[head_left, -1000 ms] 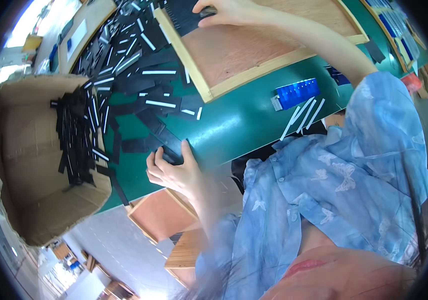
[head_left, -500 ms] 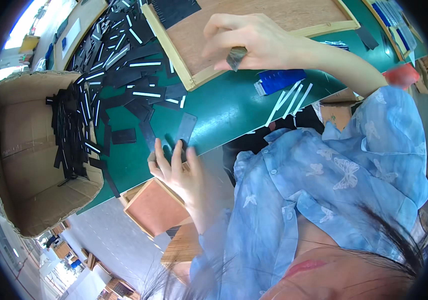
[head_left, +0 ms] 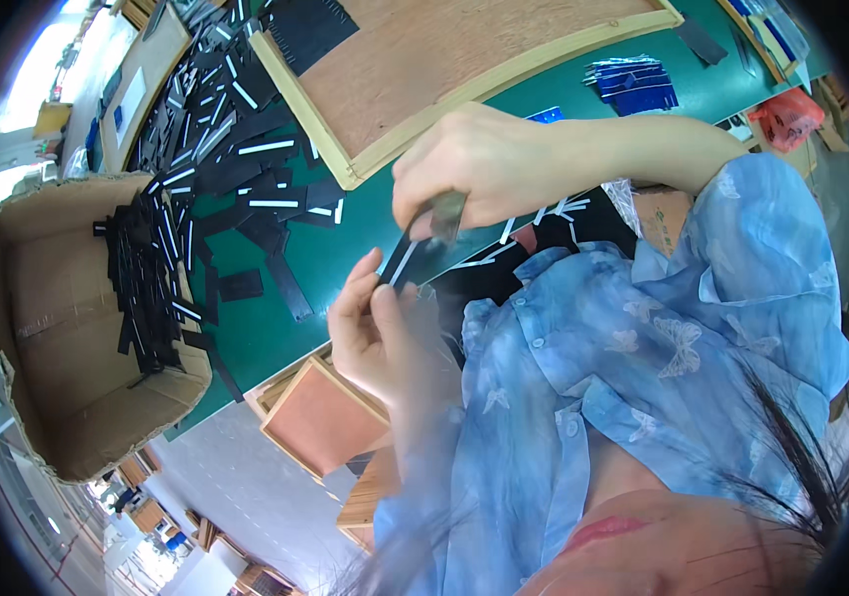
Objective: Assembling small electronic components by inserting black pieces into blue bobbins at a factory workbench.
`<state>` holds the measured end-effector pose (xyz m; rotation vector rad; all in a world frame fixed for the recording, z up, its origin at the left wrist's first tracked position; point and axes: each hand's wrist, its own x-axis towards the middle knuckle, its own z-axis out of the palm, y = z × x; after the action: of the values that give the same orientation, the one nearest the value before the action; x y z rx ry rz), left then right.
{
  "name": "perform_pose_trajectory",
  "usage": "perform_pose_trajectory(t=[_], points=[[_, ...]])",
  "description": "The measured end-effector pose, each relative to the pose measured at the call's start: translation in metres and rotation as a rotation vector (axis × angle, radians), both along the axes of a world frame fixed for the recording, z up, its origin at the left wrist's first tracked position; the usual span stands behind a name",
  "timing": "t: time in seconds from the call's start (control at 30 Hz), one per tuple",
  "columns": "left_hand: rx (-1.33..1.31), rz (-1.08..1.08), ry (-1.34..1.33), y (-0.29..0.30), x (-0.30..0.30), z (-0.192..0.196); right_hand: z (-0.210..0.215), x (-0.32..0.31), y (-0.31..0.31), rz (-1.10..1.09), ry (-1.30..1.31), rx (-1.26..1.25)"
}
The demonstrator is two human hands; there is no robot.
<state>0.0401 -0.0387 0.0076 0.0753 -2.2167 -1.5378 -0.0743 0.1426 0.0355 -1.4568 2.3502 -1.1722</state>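
**Both hands meeting on one black strip above the desk edge**

A second ago the right hand [head_left: 489, 164] was reaching far up to the framed board and the left hand [head_left: 375, 328] was lying on the desk; now both are working together at the centre of the frame. Between them they are pinching a thin black flat strip with a white line along it [head_left: 403, 260]: the right hand is closing on its upper end, the left-hand fingers are gripping its lower end. So one piece is now lifted off the pile and being handled in the air.

The dark green desk [head_left: 365, 223] is carrying a loose heap of similar black strips [head_left: 226, 149] in the upper left. A wooden-framed brown board [head_left: 464, 50] is lying at the top centre. An open brown cardboard box [head_left: 57, 328] with more strips inside is standing at the left. Blue flat pieces [head_left: 633, 84] are lying at the upper right. Nothing is blocking the hands.
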Motion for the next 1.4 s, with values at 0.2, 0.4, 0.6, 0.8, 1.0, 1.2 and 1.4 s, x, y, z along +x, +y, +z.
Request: perform_pose_trajectory(t=[0.2,0.4,0.6,0.8,1.0,1.2,1.4], points=[[0.619,-0.109,-0.355,0.017,-0.012,0.026,0.001,0.006,0.015,-0.177,0.327,-0.186],[0.611,-0.169,-0.335,0.039,-0.026,0.029,-0.004,0.014,0.025,-0.203,0.833,-0.124],[0.573,-0.191,-0.440,0.056,-0.028,0.007,-0.028,0.021,0.054,-0.244,0.664,-0.124],[0.485,-0.028,-0.385,0.047,-0.027,0.017,-0.025,0.034,0.054,-0.086,0.704,-0.116],[0.543,-0.067,-0.204,0.019,-0.037,-0.009,-0.051,0.059,0.094,0.009,0.325,-0.026],[0.508,-0.043,-0.198,0.021,-0.036,-0.011,-0.044,0.021,0.129,-0.442,-0.002,0.081],[0.504,-0.024,-0.224,0.028,-0.032,-0.008,-0.052,0.015,0.134,-0.501,0.038,0.136]])
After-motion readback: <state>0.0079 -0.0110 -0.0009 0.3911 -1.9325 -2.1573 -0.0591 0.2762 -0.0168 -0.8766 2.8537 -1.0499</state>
